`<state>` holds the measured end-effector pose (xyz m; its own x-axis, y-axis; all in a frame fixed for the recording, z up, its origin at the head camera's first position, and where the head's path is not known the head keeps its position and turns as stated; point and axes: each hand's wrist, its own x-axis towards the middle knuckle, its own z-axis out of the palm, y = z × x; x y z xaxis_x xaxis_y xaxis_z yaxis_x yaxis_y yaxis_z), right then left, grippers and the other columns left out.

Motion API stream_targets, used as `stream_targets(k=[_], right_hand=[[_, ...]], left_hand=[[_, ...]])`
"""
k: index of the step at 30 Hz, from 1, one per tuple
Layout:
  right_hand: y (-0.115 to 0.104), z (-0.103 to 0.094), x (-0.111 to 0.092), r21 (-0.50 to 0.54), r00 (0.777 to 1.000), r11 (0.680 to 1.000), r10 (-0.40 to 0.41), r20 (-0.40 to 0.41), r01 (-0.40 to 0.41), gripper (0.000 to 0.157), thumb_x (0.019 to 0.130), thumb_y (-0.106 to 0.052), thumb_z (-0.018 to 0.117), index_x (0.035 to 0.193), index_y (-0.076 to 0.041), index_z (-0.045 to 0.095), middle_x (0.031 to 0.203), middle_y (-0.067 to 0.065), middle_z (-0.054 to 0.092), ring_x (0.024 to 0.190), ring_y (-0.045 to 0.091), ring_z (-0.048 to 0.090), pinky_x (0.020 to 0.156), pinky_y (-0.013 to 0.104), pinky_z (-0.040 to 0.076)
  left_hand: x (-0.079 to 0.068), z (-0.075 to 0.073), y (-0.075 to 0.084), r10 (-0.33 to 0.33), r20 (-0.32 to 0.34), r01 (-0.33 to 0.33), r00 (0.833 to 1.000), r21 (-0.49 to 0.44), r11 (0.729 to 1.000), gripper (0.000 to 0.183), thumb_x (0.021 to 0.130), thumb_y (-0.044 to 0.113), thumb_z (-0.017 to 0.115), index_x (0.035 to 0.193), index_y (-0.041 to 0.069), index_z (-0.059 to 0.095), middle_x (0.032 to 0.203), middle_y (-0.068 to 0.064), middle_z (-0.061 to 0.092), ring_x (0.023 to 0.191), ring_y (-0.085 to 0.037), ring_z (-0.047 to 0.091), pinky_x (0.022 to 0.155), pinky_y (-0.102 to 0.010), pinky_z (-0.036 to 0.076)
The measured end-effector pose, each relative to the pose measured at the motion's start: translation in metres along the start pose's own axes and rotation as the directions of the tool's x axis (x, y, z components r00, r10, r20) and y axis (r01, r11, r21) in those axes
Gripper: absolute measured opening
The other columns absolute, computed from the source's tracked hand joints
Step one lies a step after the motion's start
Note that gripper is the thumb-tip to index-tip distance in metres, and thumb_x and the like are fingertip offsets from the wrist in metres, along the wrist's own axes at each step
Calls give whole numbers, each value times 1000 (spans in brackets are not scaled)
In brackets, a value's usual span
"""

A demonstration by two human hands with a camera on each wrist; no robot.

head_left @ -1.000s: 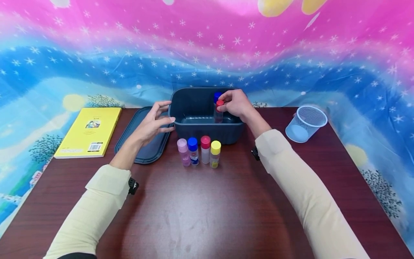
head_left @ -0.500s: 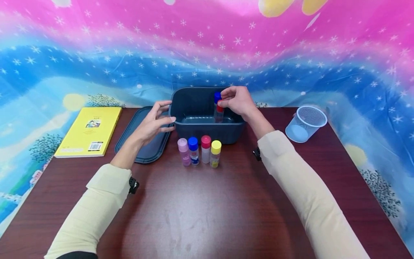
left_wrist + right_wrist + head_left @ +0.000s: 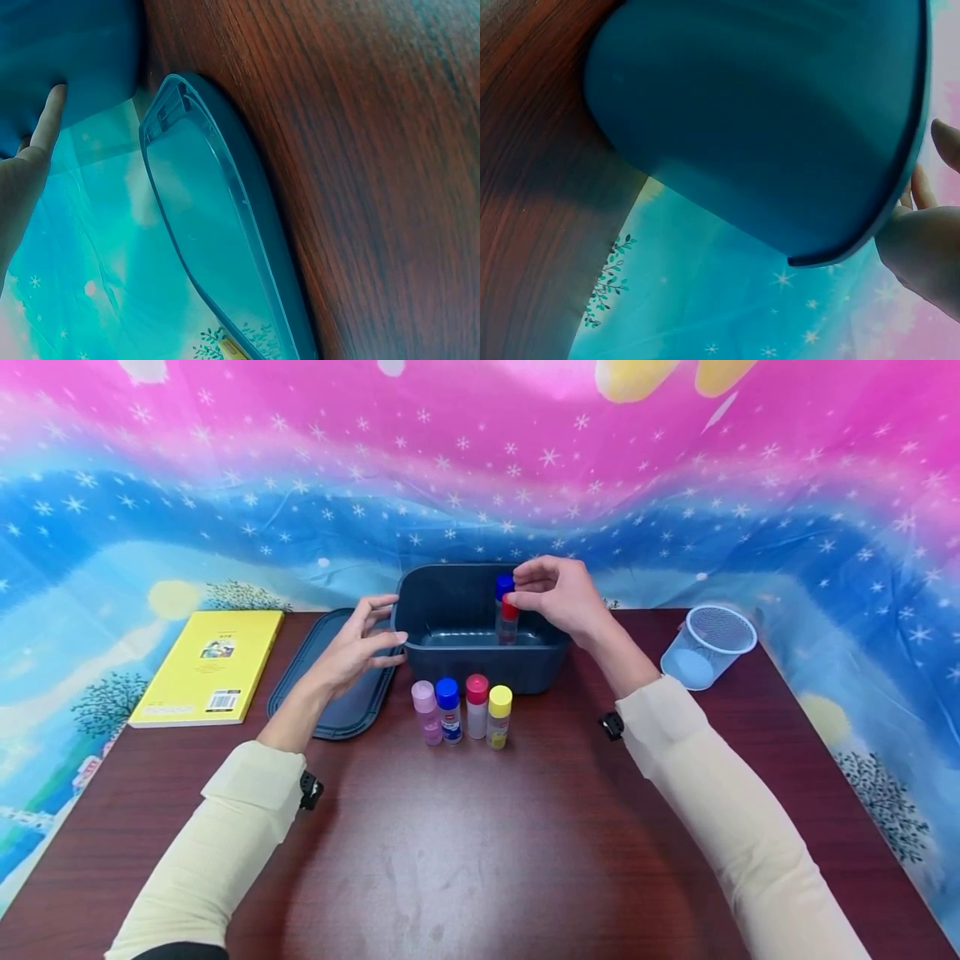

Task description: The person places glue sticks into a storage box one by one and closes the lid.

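In the head view, a dark blue-grey plastic box (image 3: 487,671) stands near the back of the table. Inside it, at the right, are a small clear bottle with a blue cap (image 3: 505,585) and another with a red cap (image 3: 509,610). My right hand (image 3: 566,597) is over the box's right end, thumb beside the red cap and fingers spread apart from it. My left hand (image 3: 352,643) rests with extended fingers against the box's left end, thumb at the rim. Four bottles stand in front: pink (image 3: 425,714), blue-capped (image 3: 449,710), red-capped (image 3: 477,706) and yellow-capped (image 3: 498,718).
The box's lid (image 3: 337,714) lies on the table to its left, partly under my left hand. Farther left is a yellow book (image 3: 210,664). A light blue mesh cup (image 3: 705,647) stands at the right, and a patterned cloth (image 3: 480,477) hangs behind the table.
My right hand has loosened from the red-capped bottle, its fingers spreading and shifting right. That bottle stays in the box beside the blue-capped one. My left hand has not moved.
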<state>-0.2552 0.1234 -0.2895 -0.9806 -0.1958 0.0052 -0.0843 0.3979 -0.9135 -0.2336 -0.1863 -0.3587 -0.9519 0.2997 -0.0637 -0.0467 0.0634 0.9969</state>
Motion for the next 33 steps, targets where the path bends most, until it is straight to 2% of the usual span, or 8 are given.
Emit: stream_targets(k=[6,11,23,26,33], right_hand=[[-1,-2,-14,21,998,998,-58,11,57,39,95,-14,73,130,0,63,126,15,65,114,23,63,99,39,53],[0,-4,-27,-1,994,995,-99,39,99,37,95,-16,73,128,-1,64,123,13,67,113,21,63,96,39,54],[7,-9,-47,-6,970,981,-190,151,193,32,92,-12,76,121,-2,69,119,15,69,109,22,65,91,33,56],[11,-7,-49,12,958,975,-219,184,221,33,92,-12,76,122,-1,68,118,13,69,109,22,65,91,31,56],[20,-2,-55,59,911,950,-310,272,305,31,92,-7,75,122,0,68,119,15,68,110,24,66,97,32,54]], left_hand=[[-1,0,-1,-6,0,6,1000,1,1000,71,100,19,63,157,14,21,165,-14,9,142,-43,34,108,-59,41],[-1,0,-1,-10,-6,10,1000,-2,1000,70,100,19,63,157,15,22,166,-13,9,143,-42,34,108,-58,42],[0,0,-2,-10,-10,9,1000,-19,1000,66,100,18,64,153,14,24,165,-13,11,140,-42,38,107,-58,43],[0,0,-2,-12,-12,12,1000,-19,1000,66,100,18,64,153,15,25,165,-13,11,140,-41,38,106,-57,44],[1,0,-1,-10,-14,10,1000,-19,1000,65,101,16,62,153,15,25,164,-14,12,139,-40,38,107,-58,43]])
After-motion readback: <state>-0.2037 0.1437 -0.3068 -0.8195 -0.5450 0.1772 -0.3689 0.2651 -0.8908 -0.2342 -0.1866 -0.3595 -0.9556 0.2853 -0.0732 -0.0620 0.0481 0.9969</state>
